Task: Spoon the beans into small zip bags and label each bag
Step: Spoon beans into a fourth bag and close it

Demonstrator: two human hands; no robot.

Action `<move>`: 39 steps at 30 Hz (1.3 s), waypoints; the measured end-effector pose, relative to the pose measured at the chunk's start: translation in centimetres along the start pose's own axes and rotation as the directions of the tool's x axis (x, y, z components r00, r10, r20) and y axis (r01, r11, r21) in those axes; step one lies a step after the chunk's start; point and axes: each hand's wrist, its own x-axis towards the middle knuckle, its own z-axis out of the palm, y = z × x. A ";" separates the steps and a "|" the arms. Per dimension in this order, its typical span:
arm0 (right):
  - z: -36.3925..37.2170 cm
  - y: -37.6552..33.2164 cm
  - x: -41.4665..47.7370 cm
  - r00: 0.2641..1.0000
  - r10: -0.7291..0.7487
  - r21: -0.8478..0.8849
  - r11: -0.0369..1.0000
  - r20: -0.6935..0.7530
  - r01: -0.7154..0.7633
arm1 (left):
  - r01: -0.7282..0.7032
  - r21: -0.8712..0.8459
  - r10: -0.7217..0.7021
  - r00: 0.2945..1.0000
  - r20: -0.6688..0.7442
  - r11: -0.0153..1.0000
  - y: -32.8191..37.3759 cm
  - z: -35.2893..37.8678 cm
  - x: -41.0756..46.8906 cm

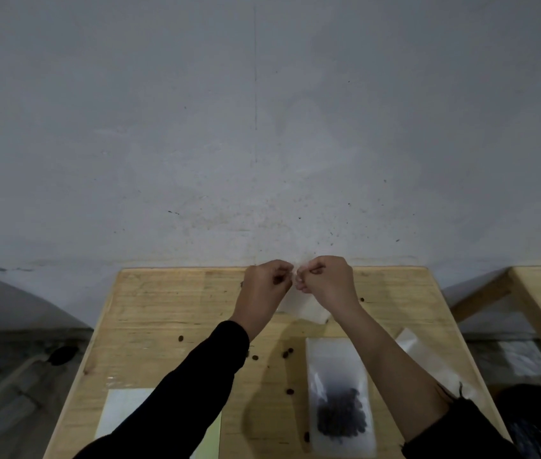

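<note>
Both my hands are raised above the far half of the wooden table (163, 313). My left hand (264, 286) and my right hand (325, 281) each pinch the top edge of a small clear zip bag (302, 308), which hangs between and below them; it looks empty. A second zip bag (340, 392) lies flat on the table near my right forearm, with dark beans (342, 415) heaped in its lower part. Several loose beans (287, 352) are scattered on the wood. No spoon is in view.
A pale sheet (120, 412) lies at the table's near left under my left sleeve. More clear bags (428, 362) lie at the right edge. A grey wall rises behind the table. Another wooden frame (537, 293) stands to the right, a dark object (60, 355) on the floor left.
</note>
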 end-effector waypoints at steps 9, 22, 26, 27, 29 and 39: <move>-0.2 1.1 -0.6 0.999 -0.037 -0.118 0.992 0.006 0.038 | 0.125 0.018 -0.124 0.991 -0.042 0.992 -1.2 -0.7 1.8; -4.4 -3.1 -0.8 0.945 -0.094 -0.192 0.968 0.313 0.159 | 0.044 -0.046 -0.010 0.824 0.567 0.998 1.7 -2.6 -0.1; -4.6 -3.9 -1.3 0.933 -0.139 -0.212 0.953 0.333 0.218 | -0.129 0.057 0.072 0.812 0.580 0.990 1.6 -2.5 -0.2; -4.6 -4.0 -1.4 0.937 -0.146 -0.231 0.946 0.317 0.226 | -0.170 0.081 0.097 0.825 0.556 0.982 1.6 -2.4 -0.2; -4.5 -3.9 -1.5 0.950 -0.188 -0.293 0.920 0.251 0.259 | -0.223 0.103 0.145 0.859 0.492 0.969 1.5 -2.0 -0.2; -2.5 -2.1 -3.3 0.913 -0.359 -0.361 0.839 0.196 0.407 | -0.406 0.044 0.389 0.897 0.211 0.913 1.2 -0.7 0.0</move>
